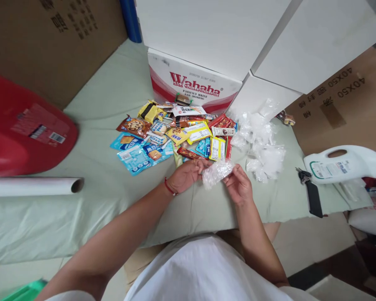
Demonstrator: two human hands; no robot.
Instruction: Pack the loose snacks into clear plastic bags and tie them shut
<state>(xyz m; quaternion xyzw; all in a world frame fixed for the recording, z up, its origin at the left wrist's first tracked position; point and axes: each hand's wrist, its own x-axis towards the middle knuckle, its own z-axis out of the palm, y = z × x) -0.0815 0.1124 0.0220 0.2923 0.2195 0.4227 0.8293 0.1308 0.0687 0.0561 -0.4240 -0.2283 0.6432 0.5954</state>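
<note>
One bubble-wrap piece (pixel 217 173) is held above the bench (pixel 203 215), left hand (pixel 186 174) pinching its nine o'clock end, right hand (pixel 241 184) its three o'clock end; snack packets (pixel 177 136) lie beyond toward eleven o'clock.

The tablecloth (pixel 92 150) in front of me is pale green, the snack packets (pixel 177 136) a jumble of blue, yellow, red and brown, the bubble wrap (pixel 218 173) clear with whitish glints; I see red sweeps across the white Wahaha box (pixel 194 85), a red container (pixel 40 133), a white bottle (pixel 360 161) with green-edged label (pixel 329 169), a red bracelet (pixel 167 187)
</note>
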